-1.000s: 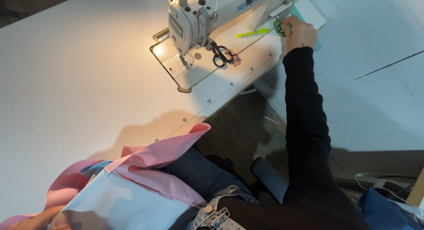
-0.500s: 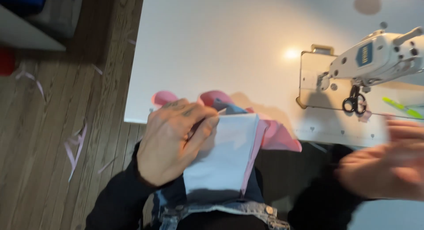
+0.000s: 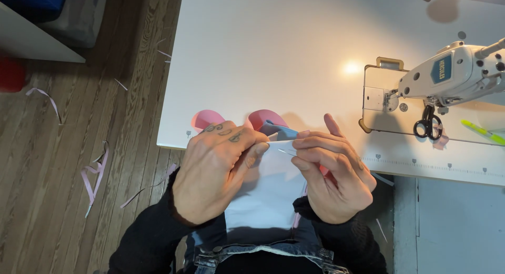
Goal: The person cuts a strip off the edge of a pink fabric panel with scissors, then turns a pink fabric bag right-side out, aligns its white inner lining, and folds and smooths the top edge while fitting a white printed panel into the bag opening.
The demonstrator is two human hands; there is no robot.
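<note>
Pinching: my left hand [image 3: 218, 171] and right hand [image 3: 331, 174] grip the white fabric [image 3: 265, 192].
Surface: white table [image 3: 263, 58], sewing machine [image 3: 452, 74].
Room: wood floor [image 3: 79, 148], pink scraps [image 3: 94, 171].

Both hands are at the near edge of the white desk [image 3: 273, 53], over the person's lap. The left hand [image 3: 215, 171] and the right hand [image 3: 334, 176] each pinch the top edge of a white fabric piece [image 3: 263, 195], thumbs and forefingers close together. A thin pin or needle [image 3: 286, 152] shows between the fingertips; which hand holds it cannot be told. Pink fabric [image 3: 208, 119] curls up behind the hands against the desk edge. To the right, a white sewing machine [image 3: 452, 74] stands on the desk with black scissors [image 3: 427, 124] just below its head and a yellow-green pen [image 3: 483, 132] beside them. Pink fabric strips [image 3: 94, 171] lie on the wooden floor [image 3: 63, 148] to the left.
</note>
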